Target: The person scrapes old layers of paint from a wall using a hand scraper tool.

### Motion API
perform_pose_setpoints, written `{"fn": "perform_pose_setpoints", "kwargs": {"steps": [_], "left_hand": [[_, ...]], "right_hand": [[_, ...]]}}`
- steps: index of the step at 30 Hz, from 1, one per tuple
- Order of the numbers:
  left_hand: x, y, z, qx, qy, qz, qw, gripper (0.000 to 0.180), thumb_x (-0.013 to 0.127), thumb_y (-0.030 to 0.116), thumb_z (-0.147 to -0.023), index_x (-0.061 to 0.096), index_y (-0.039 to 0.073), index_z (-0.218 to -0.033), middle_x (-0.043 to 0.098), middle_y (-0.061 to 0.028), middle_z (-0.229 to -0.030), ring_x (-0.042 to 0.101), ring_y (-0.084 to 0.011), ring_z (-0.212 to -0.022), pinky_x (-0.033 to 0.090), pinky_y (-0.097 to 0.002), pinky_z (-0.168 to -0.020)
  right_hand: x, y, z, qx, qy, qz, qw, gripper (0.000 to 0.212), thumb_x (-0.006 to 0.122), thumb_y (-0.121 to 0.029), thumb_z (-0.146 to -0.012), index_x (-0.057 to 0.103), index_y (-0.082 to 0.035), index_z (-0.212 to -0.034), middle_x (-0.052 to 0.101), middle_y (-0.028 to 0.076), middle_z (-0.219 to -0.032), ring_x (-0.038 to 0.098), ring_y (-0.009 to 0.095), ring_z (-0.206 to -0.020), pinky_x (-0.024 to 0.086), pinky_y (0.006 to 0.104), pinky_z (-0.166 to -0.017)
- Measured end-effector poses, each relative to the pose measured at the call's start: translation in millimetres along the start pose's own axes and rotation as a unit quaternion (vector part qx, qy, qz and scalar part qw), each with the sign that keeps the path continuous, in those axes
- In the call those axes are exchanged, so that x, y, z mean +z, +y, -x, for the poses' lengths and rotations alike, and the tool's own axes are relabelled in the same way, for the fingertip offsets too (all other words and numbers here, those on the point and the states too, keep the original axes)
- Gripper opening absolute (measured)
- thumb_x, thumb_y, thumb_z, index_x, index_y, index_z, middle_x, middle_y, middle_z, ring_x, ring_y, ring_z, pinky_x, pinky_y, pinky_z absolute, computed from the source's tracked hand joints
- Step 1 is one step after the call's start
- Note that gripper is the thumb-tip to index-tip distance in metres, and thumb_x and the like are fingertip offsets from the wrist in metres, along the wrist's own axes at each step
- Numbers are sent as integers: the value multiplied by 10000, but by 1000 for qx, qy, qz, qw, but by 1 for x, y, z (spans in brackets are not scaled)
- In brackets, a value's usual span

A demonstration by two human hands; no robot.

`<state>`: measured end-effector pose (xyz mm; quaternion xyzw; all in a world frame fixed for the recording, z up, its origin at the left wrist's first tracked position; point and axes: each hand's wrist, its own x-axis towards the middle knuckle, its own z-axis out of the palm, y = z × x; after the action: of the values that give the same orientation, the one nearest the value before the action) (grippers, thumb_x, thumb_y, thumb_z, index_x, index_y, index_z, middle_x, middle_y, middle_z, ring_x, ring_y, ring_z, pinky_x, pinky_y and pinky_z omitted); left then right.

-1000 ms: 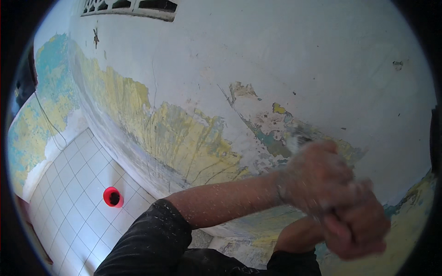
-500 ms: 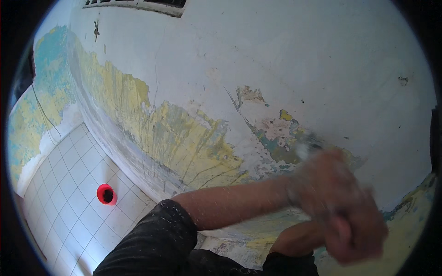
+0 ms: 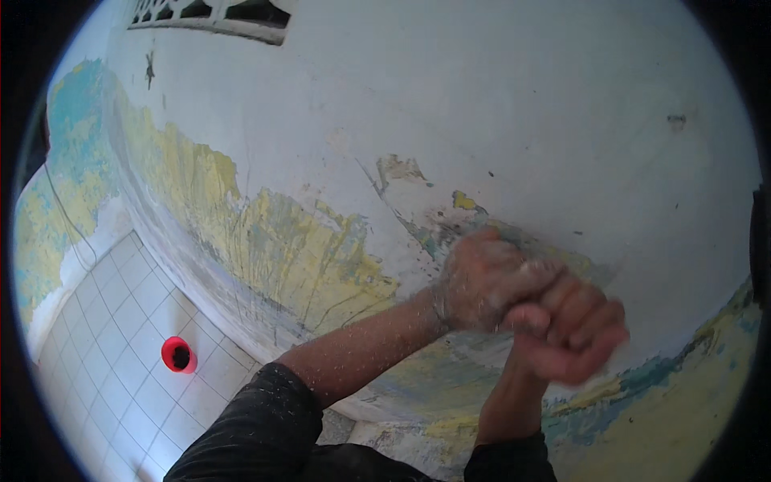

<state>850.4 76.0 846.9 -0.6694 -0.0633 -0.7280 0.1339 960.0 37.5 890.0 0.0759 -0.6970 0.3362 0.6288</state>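
In front of the wall, my left hand point(image 3: 484, 281) is closed, its arm reaching across from the lower left. My right hand point(image 3: 574, 333) is closed too and pressed against the left one, with fingers curled and knuckles up. Whatever they grip is hidden behind the fists. Pale dust specks cover my left forearm point(image 3: 365, 341) and sleeve. Just beyond the hands, the wall point(image 3: 498, 104) has a rough patch of flaked paint point(image 3: 438, 221) showing yellow, green and bare plaster.
A red bucket point(image 3: 178, 354) with dark contents stands on the white tiled floor point(image 3: 128, 337) at left. A vent opening point(image 3: 257, 12) sits high in the wall. Yellow old paint point(image 3: 297, 241) spreads low along it. A thin cable point(image 3: 68, 213) hangs at far left.
Both hands have moved left and upward, and the fists show more sharply. A blurred, pale, shiny shape ahead of my left hand is no longer visible. The view has shifted slightly.
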Motion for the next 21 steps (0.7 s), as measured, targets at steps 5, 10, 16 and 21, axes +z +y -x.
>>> {"fn": "perform_pose_setpoints", "kwargs": {"steps": [5, 10, 16, 21], "left_hand": [[-3, 31, -50, 36, -81, -50, 995, 527, 507, 590, -890, 629, 100, -1045, 650, -35, -741, 645, -196, -687, 434, -361, -630], [-9, -10, -2, -57, 13, -54, 997, 541, 555, 579, -853, 607, 96, -1092, 588, -5, -679, 610, -199, -633, 424, -349, -615], [-4, 25, -44, 49, -17, -25, 998, 544, 556, 606, -860, 633, 101, -1047, 632, -13, -720, 625, -184, -652, 443, -339, -634], [-6, 5, -7, 27, 32, 19, 999, 546, 554, 604, -859, 625, 105, -1072, 612, -6, -699, 606, -188, -628, 430, -341, -619]], "right_hand": [[16, -44, -17, -263, -9, -99, 960, 413, 443, -423, -1003, 429, -119, -723, 418, 0, -578, 403, 134, -494, 369, 293, -493], [26, -14, -6, -146, 31, -33, 988, 398, 444, -395, -1005, 412, -139, -702, 410, -15, -592, 396, 115, -493, 347, 289, -481], [20, -21, -11, -219, 130, -61, 965, 390, 446, -383, -1018, 433, -126, -724, 415, 13, -580, 371, 131, -483, 330, 290, -467], [18, -8, -8, -63, -31, 42, 997, 432, 409, -388, -1032, 379, -122, -692, 342, -18, -546, 312, 106, -483, 323, 263, -495]]}}
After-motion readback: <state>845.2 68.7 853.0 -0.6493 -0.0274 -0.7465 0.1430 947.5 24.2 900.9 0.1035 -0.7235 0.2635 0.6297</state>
